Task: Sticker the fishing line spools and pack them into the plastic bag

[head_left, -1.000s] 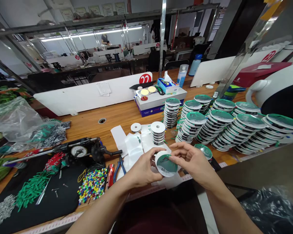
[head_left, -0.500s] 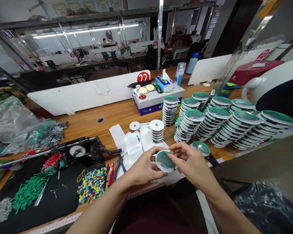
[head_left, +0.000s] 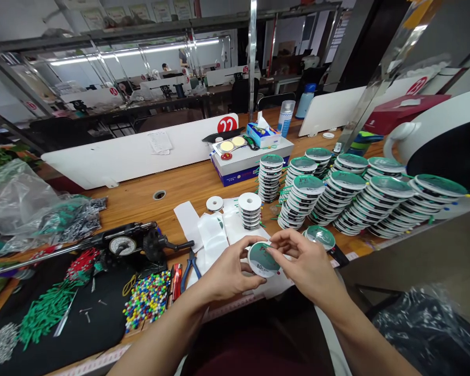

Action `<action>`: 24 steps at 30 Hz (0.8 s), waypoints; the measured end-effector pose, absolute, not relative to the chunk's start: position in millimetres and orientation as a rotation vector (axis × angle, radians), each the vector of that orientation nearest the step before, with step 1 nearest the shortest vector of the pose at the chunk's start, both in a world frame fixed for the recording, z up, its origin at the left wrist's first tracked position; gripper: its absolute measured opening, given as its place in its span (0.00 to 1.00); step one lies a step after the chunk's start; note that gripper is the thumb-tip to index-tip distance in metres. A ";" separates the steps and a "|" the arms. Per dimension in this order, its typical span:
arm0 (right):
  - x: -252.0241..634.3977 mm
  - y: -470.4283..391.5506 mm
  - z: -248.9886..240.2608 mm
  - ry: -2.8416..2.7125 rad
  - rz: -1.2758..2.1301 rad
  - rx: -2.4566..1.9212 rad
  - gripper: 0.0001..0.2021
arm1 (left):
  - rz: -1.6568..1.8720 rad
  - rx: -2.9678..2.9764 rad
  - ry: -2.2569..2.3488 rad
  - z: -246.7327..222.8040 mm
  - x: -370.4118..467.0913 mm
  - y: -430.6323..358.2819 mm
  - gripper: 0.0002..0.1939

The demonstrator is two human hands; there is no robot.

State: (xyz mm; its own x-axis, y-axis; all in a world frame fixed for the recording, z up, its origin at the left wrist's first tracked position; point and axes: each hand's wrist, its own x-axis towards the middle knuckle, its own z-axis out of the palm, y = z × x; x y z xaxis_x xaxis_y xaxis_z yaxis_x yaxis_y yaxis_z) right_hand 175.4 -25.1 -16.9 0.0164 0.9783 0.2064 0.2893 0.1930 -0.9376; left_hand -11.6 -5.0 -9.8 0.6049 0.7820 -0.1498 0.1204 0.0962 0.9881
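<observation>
The green-faced spool (head_left: 263, 261) was in both hands at the lower centre of the frame, above the front edge of the wooden table (head_left: 149, 209), its printed face tipped up toward the camera. The left hand (head_left: 233, 271) was closed around its left side, fingers at the upper rim and thumb below. The right hand (head_left: 307, 261) had its thumb and fingertips drawn together on the upper right part of the spool; whether they also gripped a thread or a film edge could not be told.

Good handling here, as a judgement, called for the left hand to bear the weight by the rim and keep the disc from turning, leaving the right fingertips free for small, light moves. Even pressure near the edge seemed wiser than a hard push at the middle, which could crease or shift the green face. A steady tilt would keep the print readable and the rim in sight.

Just beyond the hands, near the centre, white sheets (head_left: 211, 240) lay under a short stack of white spools (head_left: 251, 211). Tall stacks of green-topped spools (head_left: 347, 196) filled the right of the table, and blue-handled pliers (head_left: 190, 269) lay left of the hands, beside the coloured beads (head_left: 151, 297).
</observation>
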 end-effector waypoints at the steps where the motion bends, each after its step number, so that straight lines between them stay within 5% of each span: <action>1: 175.7 -25.5 -16.8 -1.481 0.855 -1.283 0.07 | 0.582 1.417 0.826 -8.8 -11.7 -4.9 0.32; 10: 172.6 -33.7 -19.8 -1.680 0.500 -1.274 0.01 | 0.578 1.364 0.764 -4.3 -13.9 -6.7 0.27; 16: 174.3 -31.4 -26.6 -1.677 -0.001 -1.343 0.10 | 0.649 1.355 0.779 -9.1 -15.3 -1.5 0.25; 24: 181.3 -40.6 -43.9 -1.292 1.148 -1.274 0.22 | 0.706 1.328 0.788 -7.4 -11.6 2.4 0.23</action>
State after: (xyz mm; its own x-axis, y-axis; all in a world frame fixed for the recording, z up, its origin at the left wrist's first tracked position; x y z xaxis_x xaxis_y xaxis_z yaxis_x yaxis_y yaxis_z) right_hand 181.3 -40.6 -43.9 -0.0008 0.9999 0.0146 0.1035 0.0146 -0.9945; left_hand -11.6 2.4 -7.4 0.5625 0.8214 -0.0940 -0.0030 0.1157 0.9933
